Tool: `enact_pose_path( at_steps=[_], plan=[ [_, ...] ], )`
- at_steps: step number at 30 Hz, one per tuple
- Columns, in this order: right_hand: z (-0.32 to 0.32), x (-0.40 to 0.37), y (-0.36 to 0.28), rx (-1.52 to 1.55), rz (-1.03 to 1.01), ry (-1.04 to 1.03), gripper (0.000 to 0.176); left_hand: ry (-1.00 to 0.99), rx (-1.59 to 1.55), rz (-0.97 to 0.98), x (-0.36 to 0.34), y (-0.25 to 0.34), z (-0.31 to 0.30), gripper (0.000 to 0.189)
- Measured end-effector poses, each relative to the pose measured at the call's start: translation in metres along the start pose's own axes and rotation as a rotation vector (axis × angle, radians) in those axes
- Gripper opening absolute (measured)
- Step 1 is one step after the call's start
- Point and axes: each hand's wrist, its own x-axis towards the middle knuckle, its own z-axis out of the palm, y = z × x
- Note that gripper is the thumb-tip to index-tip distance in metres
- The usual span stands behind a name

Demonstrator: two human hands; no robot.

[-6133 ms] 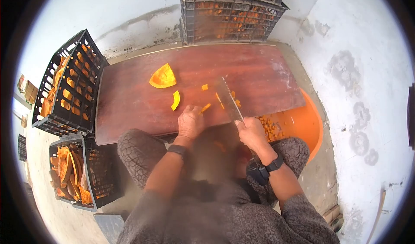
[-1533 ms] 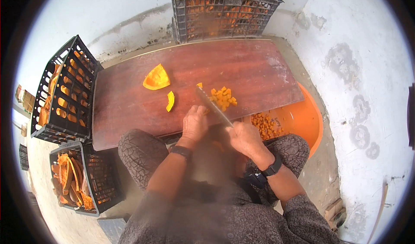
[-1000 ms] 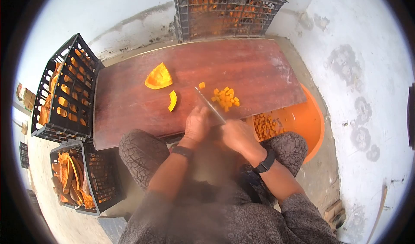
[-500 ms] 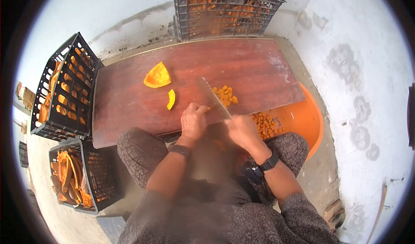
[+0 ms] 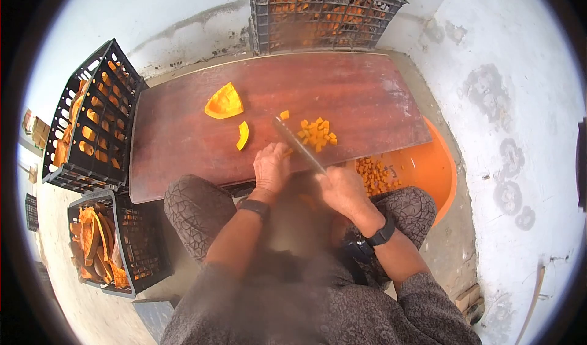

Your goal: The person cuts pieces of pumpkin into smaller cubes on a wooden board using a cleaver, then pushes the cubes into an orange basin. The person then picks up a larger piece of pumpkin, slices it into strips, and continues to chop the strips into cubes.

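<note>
My right hand (image 5: pixel 343 189) is closed round the handle of a knife (image 5: pixel 298 141), its blade slanting up and left across the board. Against the blade's left side, my left hand (image 5: pixel 272 166) has its fingers curled on a small pumpkin piece (image 5: pixel 287 153), mostly hidden by them. A heap of pumpkin cubes (image 5: pixel 318 134) lies just right of the blade, and a single cube (image 5: pixel 284 114) sits near the tip. Farther left on the board are a thin pumpkin slice (image 5: pixel 243 135) and a larger hollowed pumpkin wedge (image 5: pixel 224 102).
The reddish board (image 5: pixel 177 143) spans the space before my knees. An orange tub (image 5: pixel 437 165) with diced pumpkin stands under its right edge. Black crates of pumpkin stand at the left (image 5: pixel 92 119), lower left (image 5: pixel 143 247) and back (image 5: pixel 324 18). A white wall (image 5: pixel 520 100) rises at right.
The knife has shifted slightly left, towards my left hand. A single cube now lies apart beyond the blade's tip. My left hand stays in nearly the same place.
</note>
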Motion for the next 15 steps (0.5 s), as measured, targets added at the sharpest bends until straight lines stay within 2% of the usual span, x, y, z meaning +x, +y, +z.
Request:
enact_pose_path(
  at_steps=[2,15],
  plan=[
    [0.0021,-0.0006,0.0002,-0.006,-0.019,0.046,0.026,0.004,-0.007,-0.001,0.0003,-0.0001,0.0008,0.013],
    [0.0036,0.0032,-0.0082,-0.024,-0.010,0.006,0.019,-0.032,-0.073,-0.026,-0.0025,-0.0003,-0.0032,0.010]
  ],
)
